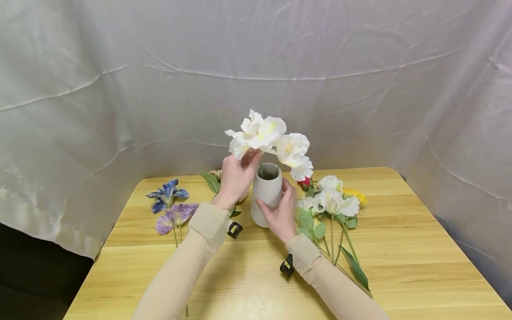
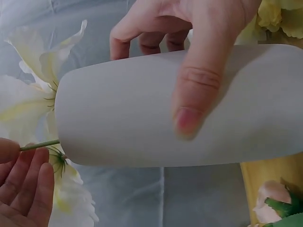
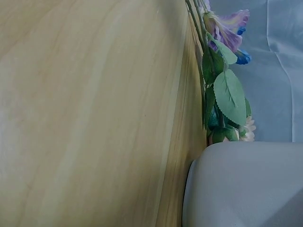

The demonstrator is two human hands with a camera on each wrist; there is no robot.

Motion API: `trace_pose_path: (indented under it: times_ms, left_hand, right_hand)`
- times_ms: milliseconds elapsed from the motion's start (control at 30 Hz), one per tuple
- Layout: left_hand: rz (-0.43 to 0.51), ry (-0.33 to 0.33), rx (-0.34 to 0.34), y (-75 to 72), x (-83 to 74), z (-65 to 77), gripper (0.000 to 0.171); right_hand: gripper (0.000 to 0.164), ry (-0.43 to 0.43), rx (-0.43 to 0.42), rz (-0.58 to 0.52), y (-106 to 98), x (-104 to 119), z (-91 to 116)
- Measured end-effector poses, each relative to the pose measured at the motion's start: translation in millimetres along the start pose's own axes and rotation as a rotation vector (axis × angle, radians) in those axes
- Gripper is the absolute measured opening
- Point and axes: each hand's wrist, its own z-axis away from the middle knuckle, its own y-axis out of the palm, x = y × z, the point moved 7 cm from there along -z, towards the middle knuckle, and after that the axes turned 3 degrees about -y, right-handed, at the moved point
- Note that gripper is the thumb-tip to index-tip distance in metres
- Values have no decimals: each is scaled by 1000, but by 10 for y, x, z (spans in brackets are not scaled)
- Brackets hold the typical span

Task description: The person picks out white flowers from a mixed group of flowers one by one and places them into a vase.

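Note:
A pale grey vase stands upright on the table; it lies sideways across the left wrist view, and its base fills a corner of the right wrist view. My right hand holds it from the right, thumb on the near side. My left hand pinches the thin green stem of a white flower just above the vase's mouth. The stem runs into the opening. Two large white blooms, one on the left and one on the right, spread above the vase. The right hand is not seen in its own wrist view.
Blue and purple flowers lie on the left of the wooden table. To the right lie white flowers, a red bloom and a yellow one. Leafy stems sit behind the vase. A grey curtain hangs behind.

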Motion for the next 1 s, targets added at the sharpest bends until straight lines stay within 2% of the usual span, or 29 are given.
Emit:
trace_pose_path:
  times_ms: [200,233,367,500,767,900,1000]
  left_hand:
    - [-5,-80,39,0,85,47,13]
    - [-19,-90,50,11,145,53,14]
    - [-73,-136,108,23,211,111,18]
    - [-96,-145,158,39,273,171,19]
    - [30,-143,174,26,333,265,37]
    - [119,-148,190,-11,237,309,39]
    - [150,-161,209,-35,142,339,38]
  right_hand:
    - [85,0,-3,-19,-1,-4,0]
    - [85,1,-1,-19,1,-8,1]
    - [86,4,4,-19,7,-14,2]
    - [86,3,7,-20,12,-15,5]
    - [85,12,11,-17,5,-12,1]
    - [85,23,13,-9,7,-16,10]
    - [86,27,13,-7,6,-22,12]
